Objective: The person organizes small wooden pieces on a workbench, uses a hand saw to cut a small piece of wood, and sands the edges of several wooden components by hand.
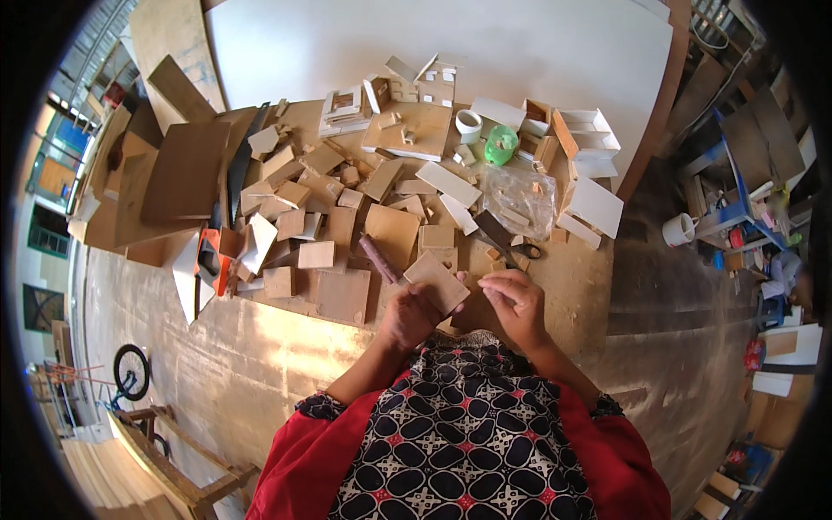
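My left hand (409, 317) grips a small flat rectangular wooden board (439, 284), tilted in front of my body above the table's near edge. To its right, and apart from the board, my right hand (518, 305) is raised with thumb and fingertips drawn together. Whatever those fingers may pinch is too small to make out. Just beyond the left hand lies a purplish-brown stick (378, 258), its near end close to the board. A dark flat blade (496, 232) rests past the right hand, beside a black ring-shaped handle (528, 250).
Loose wood blocks (295, 194) crowd the table's left half. An orange-handled saw (211, 262) lies at the left edge. Farther back stand a small wooden house model (433, 87), a white cup-like container (469, 126) and a green plastic container (501, 146). Clear plastic (523, 198) lies near white boxes (589, 139).
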Tool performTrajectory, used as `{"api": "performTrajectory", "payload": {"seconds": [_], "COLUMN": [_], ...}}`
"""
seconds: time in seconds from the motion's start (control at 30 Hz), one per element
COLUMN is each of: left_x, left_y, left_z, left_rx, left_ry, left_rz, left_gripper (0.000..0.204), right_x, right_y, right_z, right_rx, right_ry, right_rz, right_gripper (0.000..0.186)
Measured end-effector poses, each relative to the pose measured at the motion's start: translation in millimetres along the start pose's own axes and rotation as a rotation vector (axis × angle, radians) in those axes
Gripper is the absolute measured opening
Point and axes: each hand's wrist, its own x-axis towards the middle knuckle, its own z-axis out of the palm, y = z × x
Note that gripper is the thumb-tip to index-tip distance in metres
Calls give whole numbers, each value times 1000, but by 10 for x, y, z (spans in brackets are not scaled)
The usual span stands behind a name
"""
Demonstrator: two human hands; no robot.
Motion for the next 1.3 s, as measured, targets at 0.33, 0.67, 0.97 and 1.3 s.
{"api": "performTrajectory", "payload": {"seconds": [0.33,0.67,0.97,1.3], "left_x": [-290,-768,-959,-1050], "left_y": [106,538,949,1233], "left_z": [-125,-372,-561,-672], "left_rx": [-222,-214,-173,-172], "left_ry": [102,130,163,144], "left_rz": [-40,91,157,112], "left_gripper": [75,73,73,75], "right_x": [17,185,717,1497], "right_y": [257,101,168,812], "right_z": [48,403,676,1191], "right_rx": [84,140,-51,-404], "right_ry": [-72,-114,-170,-239], "right_rz": [205,254,177,128], "right_gripper": [10,4,9,17]}}
